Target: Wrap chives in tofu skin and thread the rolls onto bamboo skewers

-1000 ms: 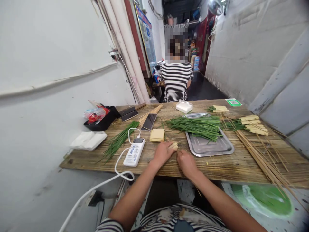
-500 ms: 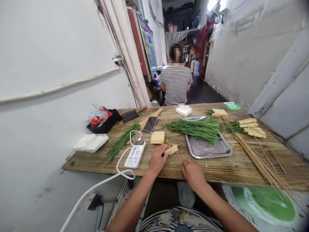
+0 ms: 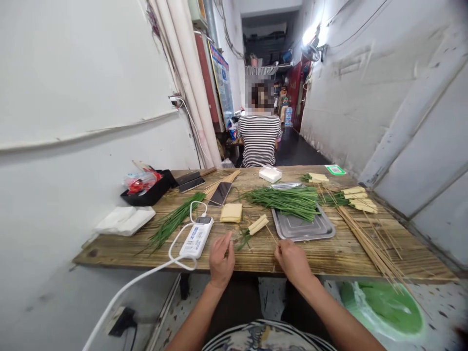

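Out left, blue print on the power bank, too small to read! Beside it the left hand hovered, loosely open, by the front edge of the table. The roll lay beyond, between the hands, its stick gripped by the closed right hand! Bare wood fronted the tray; a QR card sat at the far edge.

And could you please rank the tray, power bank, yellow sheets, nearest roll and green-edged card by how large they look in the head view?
1. Tray, though partly covered
2. Power bank
3. Yellow sheets and nearest roll: unsure, the roll being longer but narrower
4. Green-edged card
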A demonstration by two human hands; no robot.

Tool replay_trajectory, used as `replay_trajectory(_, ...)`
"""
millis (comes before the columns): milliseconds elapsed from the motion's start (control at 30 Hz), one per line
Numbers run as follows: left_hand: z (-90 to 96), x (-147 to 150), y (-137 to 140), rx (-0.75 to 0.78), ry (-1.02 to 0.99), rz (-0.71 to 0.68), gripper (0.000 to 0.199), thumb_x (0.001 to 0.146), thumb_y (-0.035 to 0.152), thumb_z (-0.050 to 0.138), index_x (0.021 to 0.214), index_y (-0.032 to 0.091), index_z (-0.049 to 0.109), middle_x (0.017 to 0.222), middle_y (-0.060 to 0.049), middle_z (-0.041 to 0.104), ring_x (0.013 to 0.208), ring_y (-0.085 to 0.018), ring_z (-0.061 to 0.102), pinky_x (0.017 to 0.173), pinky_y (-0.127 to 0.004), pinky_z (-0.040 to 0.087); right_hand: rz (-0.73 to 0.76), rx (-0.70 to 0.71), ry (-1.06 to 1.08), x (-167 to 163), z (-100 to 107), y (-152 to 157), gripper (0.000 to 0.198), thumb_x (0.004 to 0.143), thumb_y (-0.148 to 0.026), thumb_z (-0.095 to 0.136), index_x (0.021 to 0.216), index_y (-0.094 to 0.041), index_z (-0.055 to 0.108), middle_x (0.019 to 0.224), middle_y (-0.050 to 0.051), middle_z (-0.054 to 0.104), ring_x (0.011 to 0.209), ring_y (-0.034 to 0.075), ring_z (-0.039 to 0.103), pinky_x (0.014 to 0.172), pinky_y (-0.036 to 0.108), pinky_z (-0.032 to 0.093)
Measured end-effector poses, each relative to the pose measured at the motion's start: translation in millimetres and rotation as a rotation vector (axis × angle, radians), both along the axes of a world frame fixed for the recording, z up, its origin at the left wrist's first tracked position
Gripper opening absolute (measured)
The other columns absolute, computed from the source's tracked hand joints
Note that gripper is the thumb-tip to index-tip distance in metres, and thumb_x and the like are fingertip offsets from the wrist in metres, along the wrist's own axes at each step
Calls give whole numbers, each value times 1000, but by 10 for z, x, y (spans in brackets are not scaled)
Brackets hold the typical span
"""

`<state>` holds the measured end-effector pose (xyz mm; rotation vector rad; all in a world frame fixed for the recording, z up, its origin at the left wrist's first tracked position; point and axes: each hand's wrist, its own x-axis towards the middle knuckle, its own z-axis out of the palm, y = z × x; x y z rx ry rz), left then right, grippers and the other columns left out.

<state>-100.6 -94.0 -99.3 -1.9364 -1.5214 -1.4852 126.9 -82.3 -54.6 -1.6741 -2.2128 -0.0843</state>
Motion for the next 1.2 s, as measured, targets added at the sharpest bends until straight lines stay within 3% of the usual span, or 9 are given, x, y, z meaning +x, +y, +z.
replay_trajectory(200, 15, -1, 20, -84, -10, -15, 32, 90, 16, 47, 120, 19, 58, 109, -10, 66, 101, -22, 60, 92, -46, 48, -115, 159, 50, 537, 13, -4, 18, 82, -13, 47, 71, -14, 61, 69, 6, 65, 63, 16, 62, 59, 24, 37)
replay_trajectory(433, -39, 1, 38, -115, -8, -26, 30, 89, 16, 47, 116, 20, 61, 107, -9, 67, 101, -22, 61, 94, -46, 47, -367, -130, -10, 1064, 55, -20, 21, 85, -23, 47, 73, -16, 62, 70, 7, 69, 62, 18, 64, 55, 25, 35)
replay_trajectory(567, 0, -36, 88, -158, 1, -53, 29, 89, 14, 46, 111, 20, 63, 105, -7, 68, 100, -21, 61, 92, -41, 48, -318, -272, -68, 1426, 87, 38, 24, 87, -29, 45, 74, -19, 63, 71, 8, 70, 69, 21, 66, 60, 27, 41)
replay_trajectory(667, 91, -120, 267, -206, 55, -61, 29, 90, 13, 44, 111, 19, 64, 106, -8, 68, 101, -20, 60, 92, -40, 49, -258, -161, -136, 1541, 206, 70, 27, 87, -37, 49, 84, -16, 66, 79, 12, 69, 71, 24, 65, 66, 32, 44)
replay_trajectory(800, 149, -246, 614, -219, 56, 56, 25, 89, 13, 47, 106, 14, 65, 106, -12, 67, 101, -22, 60, 92, -41, 50, 30, 134, -42, 952, 453, 221, 29, 89, -36, 48, 90, -15, 68, 91, 14, 67, 82, 23, 62, 77, 34, 45)
replay_trajectory(900, 118, -274, 768, -241, 81, 115, 22, 86, 9, 48, 96, 14, 67, 101, -12, 67, 96, -22, 61, 88, -41, 51, 397, 80, 148, 69, 490, 541, 23, 91, -25, 47, 89, -19, 69, 93, 9, 67, 86, 19, 60, 77, 28, 46)
replay_trajectory(1000, 86, -245, 775, -275, 129, 131, 22, 85, 8, 47, 94, 14, 66, 101, -12, 65, 96, -23, 59, 87, -41, 51, 560, 10, 201, -702, 352, 973, 17, 87, -17, 53, 95, -17, 68, 99, 8, 66, 94, 18, 58, 84, 28, 44)
replay_trajectory(1100, 89, -213, 717, -289, 173, 108, 24, 84, 6, 45, 96, 13, 65, 105, -13, 63, 99, -24, 57, 87, -41, 51, 625, -17, 164, -1085, 148, 1327, 15, 84, -16, 58, 95, -16, 68, 103, 9, 65, 99, 19, 56, 86, 30, 43)
replay_trajectory(1200, 118, -203, 677, -323, 167, 64, 26, 83, 5, 45, 99, 13, 64, 103, -12, 62, 99, -23, 57, 88, -40, 50, 678, -35, 149, -1162, -1, 1502, 11, 83, -19, 61, 90, -17, 69, 100, 8, 65, 95, 18, 56, 85, 30, 42)
